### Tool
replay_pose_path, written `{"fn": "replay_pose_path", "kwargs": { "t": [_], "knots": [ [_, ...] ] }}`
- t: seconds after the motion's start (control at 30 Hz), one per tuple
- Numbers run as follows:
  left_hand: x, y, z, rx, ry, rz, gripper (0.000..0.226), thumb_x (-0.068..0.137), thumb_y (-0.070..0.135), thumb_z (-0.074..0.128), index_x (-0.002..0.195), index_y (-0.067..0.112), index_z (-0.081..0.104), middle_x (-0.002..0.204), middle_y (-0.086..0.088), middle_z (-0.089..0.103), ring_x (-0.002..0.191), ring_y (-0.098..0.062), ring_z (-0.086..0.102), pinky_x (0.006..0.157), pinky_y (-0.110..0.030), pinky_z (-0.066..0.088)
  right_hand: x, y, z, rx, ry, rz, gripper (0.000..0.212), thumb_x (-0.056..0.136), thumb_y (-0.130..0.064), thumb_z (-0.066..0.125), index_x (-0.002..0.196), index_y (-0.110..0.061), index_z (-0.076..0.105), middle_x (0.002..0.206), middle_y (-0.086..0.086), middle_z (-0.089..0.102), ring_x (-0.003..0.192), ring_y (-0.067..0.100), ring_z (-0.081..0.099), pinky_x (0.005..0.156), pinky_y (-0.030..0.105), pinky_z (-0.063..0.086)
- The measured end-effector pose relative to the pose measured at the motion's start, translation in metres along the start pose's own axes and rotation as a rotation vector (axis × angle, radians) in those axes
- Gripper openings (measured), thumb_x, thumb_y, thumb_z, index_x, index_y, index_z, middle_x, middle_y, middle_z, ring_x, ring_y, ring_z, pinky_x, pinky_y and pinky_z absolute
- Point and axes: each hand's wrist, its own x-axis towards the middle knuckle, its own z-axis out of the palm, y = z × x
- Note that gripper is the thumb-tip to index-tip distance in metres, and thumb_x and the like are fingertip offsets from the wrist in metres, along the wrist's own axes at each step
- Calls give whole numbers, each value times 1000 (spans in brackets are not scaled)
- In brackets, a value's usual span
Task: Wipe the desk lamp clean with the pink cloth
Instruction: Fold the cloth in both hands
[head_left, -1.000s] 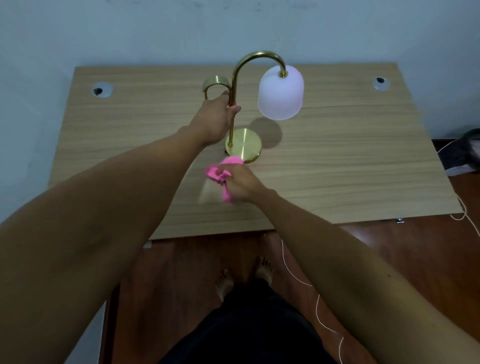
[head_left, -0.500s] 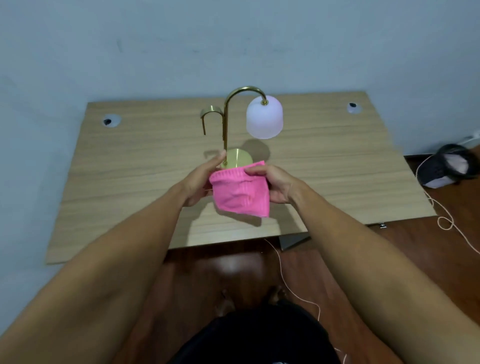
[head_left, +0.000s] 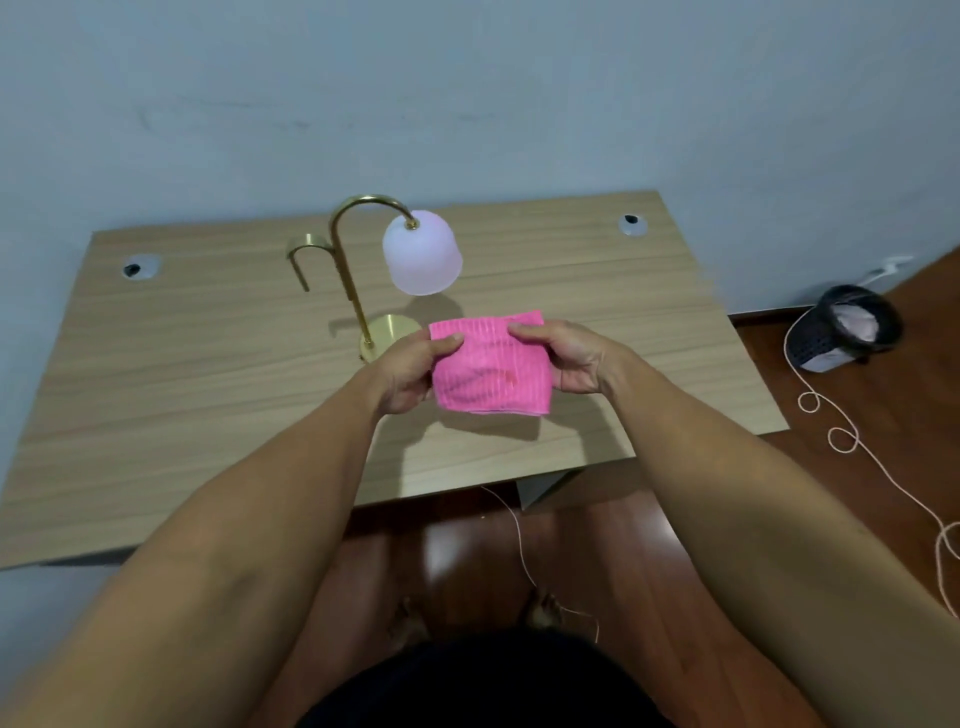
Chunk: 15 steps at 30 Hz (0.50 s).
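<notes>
The desk lamp stands near the middle of the wooden desk. It has a curved gold stem, a round gold base and a frosted white shade. The pink cloth is spread flat and held above the desk, just right of the lamp base. My left hand pinches its left edge and my right hand pinches its right edge. Neither hand touches the lamp.
Two cable grommets sit in the desk's far corners. A black mesh bin lies on the wooden floor to the right, with a thin cord looping across the floor. A blue-grey wall rises behind the desk.
My left hand let go of the lamp stem and took the cloth's left edge. Both hands spread the bunched cloth flat and moved it right of the base. The view pulled back.
</notes>
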Motion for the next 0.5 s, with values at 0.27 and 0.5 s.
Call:
{"fn": "replay_pose_path", "kwargs": {
  "t": [0.27,0.5],
  "knots": [
    [53,-27,86,84,151,-7,41,103,26,56,139,9,47,134,-23,63,111,-38,72,84,-60,61,-17,-4,-107,-262,150,46,24,110,-21,53,132,-17,59,94,7,78,87,24,78,81,51,65],
    [91,-53,144,92,219,-115,41,101,34,59,113,-6,62,111,-21,72,95,-34,74,73,-42,62,-18,6,-179,-341,247,-38,28,109,-28,53,138,-26,57,114,9,76,102,28,77,84,51,64]
  ]
}}
